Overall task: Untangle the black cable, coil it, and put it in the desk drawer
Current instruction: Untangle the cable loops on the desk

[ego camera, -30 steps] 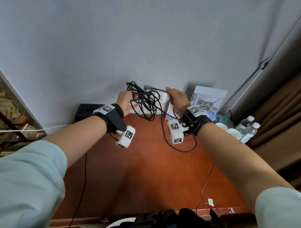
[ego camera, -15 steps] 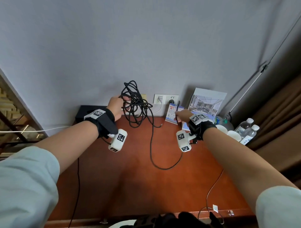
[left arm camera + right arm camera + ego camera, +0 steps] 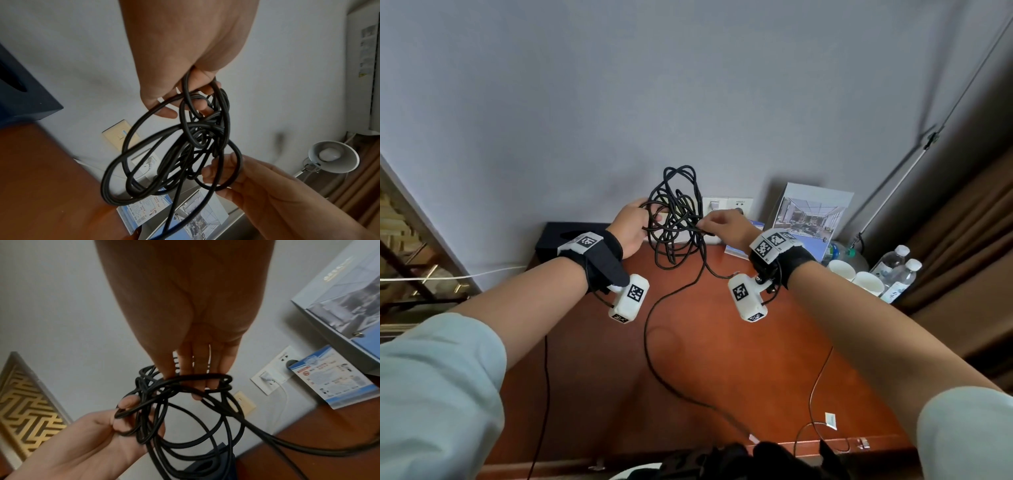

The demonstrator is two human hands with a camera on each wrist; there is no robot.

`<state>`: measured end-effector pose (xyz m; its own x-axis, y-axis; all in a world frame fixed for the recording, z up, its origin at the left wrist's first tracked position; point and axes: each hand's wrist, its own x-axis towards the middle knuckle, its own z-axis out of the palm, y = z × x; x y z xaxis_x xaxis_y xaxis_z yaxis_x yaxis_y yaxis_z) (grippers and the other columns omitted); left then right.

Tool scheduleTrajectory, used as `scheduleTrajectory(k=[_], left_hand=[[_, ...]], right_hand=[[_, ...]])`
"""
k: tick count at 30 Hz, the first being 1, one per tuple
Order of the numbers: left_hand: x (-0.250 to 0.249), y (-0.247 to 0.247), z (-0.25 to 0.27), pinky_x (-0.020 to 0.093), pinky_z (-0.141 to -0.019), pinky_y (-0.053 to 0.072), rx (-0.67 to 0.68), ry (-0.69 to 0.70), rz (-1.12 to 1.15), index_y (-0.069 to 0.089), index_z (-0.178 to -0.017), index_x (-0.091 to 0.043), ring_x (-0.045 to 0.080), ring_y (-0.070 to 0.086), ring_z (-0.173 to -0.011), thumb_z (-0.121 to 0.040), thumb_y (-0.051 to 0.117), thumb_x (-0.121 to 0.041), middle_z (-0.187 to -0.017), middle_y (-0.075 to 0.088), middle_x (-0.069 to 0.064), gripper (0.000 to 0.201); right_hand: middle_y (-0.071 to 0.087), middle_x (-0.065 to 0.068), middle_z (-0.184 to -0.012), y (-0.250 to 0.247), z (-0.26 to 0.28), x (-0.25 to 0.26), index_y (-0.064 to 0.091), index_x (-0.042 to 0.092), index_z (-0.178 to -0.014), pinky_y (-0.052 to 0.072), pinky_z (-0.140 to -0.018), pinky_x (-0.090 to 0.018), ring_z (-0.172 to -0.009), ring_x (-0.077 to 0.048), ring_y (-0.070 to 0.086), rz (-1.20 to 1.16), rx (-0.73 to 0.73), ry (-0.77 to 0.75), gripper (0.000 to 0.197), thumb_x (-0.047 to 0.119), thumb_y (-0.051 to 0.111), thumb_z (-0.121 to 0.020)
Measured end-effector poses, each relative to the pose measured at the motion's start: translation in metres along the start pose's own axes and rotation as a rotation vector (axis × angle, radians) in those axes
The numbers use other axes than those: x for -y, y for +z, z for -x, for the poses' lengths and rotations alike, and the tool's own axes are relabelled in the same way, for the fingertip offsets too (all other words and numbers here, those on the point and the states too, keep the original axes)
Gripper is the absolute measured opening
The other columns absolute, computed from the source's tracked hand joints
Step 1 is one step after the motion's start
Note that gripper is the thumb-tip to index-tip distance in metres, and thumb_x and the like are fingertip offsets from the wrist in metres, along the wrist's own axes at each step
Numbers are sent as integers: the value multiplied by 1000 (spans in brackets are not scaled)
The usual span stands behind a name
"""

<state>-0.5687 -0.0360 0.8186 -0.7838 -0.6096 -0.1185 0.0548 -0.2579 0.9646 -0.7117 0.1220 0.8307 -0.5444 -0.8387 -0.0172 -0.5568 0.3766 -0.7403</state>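
A tangled black cable (image 3: 675, 219) hangs in a bundle of loops above the back of the red-brown desk (image 3: 722, 359). My left hand (image 3: 645, 219) grips the bundle from the left, fingers curled round several loops (image 3: 195, 100). From the right, my right hand (image 3: 703, 226) pinches one strand of the tangle; its fingers (image 3: 200, 381) reach through a loop. In the left wrist view the right hand (image 3: 218, 175) holds a lower loop between thumb and fingers. One free length of cable (image 3: 649, 346) drops to the desk and runs toward the front edge. No drawer shows.
Wall sockets (image 3: 727, 205) sit right behind the tangle. A picture stand (image 3: 813, 214), a small card (image 3: 739, 248), paper cups (image 3: 858, 275) and water bottles (image 3: 900, 265) crowd the back right. A black box (image 3: 558, 236) stands back left. A thin wire (image 3: 820, 383) lies front right.
My right hand has risen from the desk near the small card back to the tangle and pinched a strand. The left hand kept hold of the bundle, almost in place.
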Motion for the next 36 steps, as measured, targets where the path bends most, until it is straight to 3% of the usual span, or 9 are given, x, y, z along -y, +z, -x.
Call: scheduleTrajectory(k=[4,6,10,14,17,22,27,31,36], left_hand=[[-2,7,1,18,-65,44,17,23,-15,54,-104,-2,10,50,-70,-78,22,21,-98,62,5,47],[-2,8,0,18,-65,44,26,40,-20,51,-103,-3,10,51,-71,-75,21,21,-98,62,7,48],[-2,10,-3,20,-66,45,29,56,-27,50,-97,-5,13,54,-76,-73,21,21,-93,61,6,45],[-4,13,-4,15,-64,50,49,60,-19,54,-99,-2,14,57,-83,-73,23,22,-96,62,6,47],[-4,14,-8,23,-79,48,81,71,-36,54,-113,0,19,58,-94,-70,23,24,-108,61,10,58],[-4,18,-13,24,-72,42,69,112,-273,57,-104,-1,14,56,-81,-73,30,26,-93,62,2,49],[-5,21,-18,30,-71,36,28,203,-550,45,-68,-12,20,46,-74,-75,27,19,-72,49,2,36],[-5,18,-23,30,-65,32,-25,276,-892,48,-87,-6,20,40,-75,-96,39,-6,-80,47,7,12],[-16,17,-24,23,-56,30,-20,386,-1075,47,-88,-5,22,39,-71,-95,37,0,-71,45,3,13]], right_hand=[[65,-5,-97,1,-1,10,66,10,-96,45,-84,-32,-91,-18,58,145,-9,-1,27,35,56,-94],[59,-2,-79,-2,0,9,62,13,-81,42,-71,-27,-75,-15,54,159,37,15,30,37,52,-96],[63,-4,-75,-2,0,5,66,14,-79,43,-78,-25,-76,-15,56,-10,157,49,33,34,49,-98],[58,-2,-75,-5,-4,5,61,12,-76,38,-63,-10,-68,-11,50,-142,104,43,27,20,50,-99],[56,-5,-80,-9,-13,4,57,17,-74,39,-71,-26,-73,-15,49,-50,-4,37,22,24,55,-95],[39,5,-63,-13,-18,8,36,20,-66,33,-60,-26,-57,-12,37,84,-18,53,36,12,67,-83],[49,6,-85,-22,-18,13,46,20,-88,31,-82,-35,-75,-15,45,381,-161,32,29,22,71,-74],[44,-3,-97,-39,-21,18,44,17,-94,36,-71,-29,-80,-18,44,538,-216,-144,30,10,68,-76],[50,-6,-102,-48,-25,17,44,17,-87,33,-64,-28,-79,-21,47,716,-223,-233,34,22,76,-76]])
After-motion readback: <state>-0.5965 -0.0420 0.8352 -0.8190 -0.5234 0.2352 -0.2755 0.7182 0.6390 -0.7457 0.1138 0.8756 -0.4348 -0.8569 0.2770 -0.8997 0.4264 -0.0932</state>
